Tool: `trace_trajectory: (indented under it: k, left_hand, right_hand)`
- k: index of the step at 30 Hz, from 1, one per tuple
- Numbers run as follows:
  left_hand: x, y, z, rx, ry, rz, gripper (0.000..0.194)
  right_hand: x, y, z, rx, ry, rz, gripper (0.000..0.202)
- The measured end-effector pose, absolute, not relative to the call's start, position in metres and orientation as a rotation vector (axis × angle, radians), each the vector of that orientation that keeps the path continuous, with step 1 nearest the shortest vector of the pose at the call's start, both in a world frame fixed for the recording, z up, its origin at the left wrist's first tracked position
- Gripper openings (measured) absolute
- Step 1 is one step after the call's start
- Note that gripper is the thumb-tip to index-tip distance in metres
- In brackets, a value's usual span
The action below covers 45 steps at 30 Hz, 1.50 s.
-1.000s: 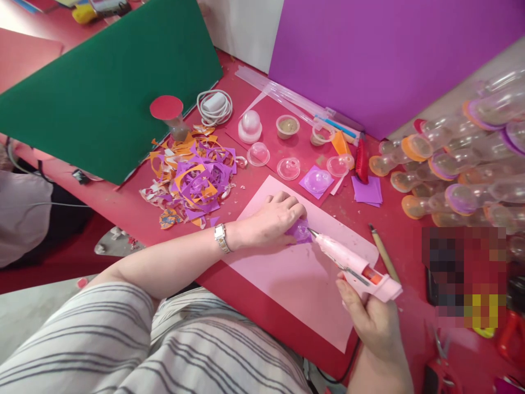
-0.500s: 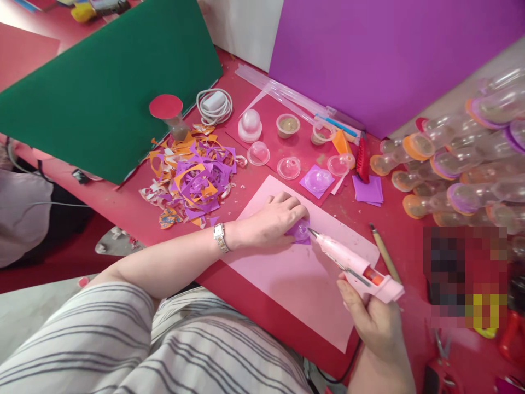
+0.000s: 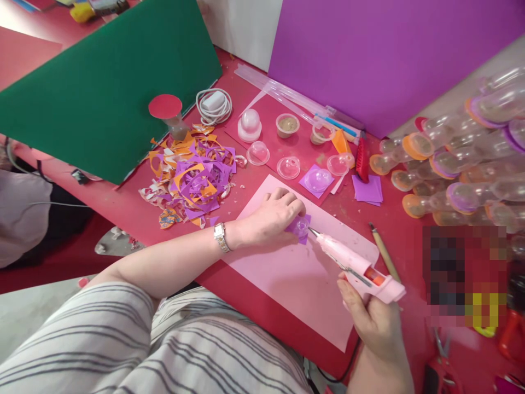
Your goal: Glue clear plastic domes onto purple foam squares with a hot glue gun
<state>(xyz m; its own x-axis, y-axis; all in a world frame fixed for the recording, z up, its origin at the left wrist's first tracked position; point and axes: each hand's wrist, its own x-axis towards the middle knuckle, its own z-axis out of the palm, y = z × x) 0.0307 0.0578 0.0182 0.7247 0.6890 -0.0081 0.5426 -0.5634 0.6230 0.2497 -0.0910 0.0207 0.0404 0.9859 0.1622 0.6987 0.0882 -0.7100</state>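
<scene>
On the pink sheet (image 3: pixel 283 273) lies a small purple paper square (image 3: pixel 303 236) with a clear plastic dome (image 3: pixel 302 225) on it. My left hand (image 3: pixel 274 216), with a watch at its wrist, has its fingers curled around the dome's left side and grips it; part of the square is hidden under them. My right hand (image 3: pixel 371 317) is wrapped round the handle of a pink glue gun (image 3: pixel 353 262). The gun's metal tip touches or nearly touches the right edge of the dome.
Purple and orange paper scraps (image 3: pixel 200 175) are heaped at the left. Clear lids (image 3: pixel 289 167) and cups (image 3: pixel 287 125) stand behind the sheet. A wooden-handled tool (image 3: pixel 384 251) lies right of the glue gun, before stacked clear bottles (image 3: pixel 463 148). Scissors (image 3: pixel 443 361) are at lower right.
My left hand has shifted slightly up and left, and more of the purple square and dome shows. The glue gun has barely moved.
</scene>
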Motion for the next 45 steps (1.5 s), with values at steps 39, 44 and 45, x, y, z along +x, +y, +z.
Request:
trace_trajectory:
  k: [39,44,45]
  left_hand:
    - [0.031,0.057,0.016,2.280,0.857,0.364,0.029]
    - [0.030,0.055,0.012,2.288,0.810,0.391,0.027]
    - [0.030,0.055,0.011,2.290,0.799,0.399,0.027]
  right_hand:
    - [0.245,-0.082,0.032,-1.632,-1.823,0.370,0.027]
    - [0.242,-0.079,0.034,-1.594,-1.824,0.374,0.024]
    - [0.243,-0.079,0.033,-1.600,-1.817,0.387,0.024]
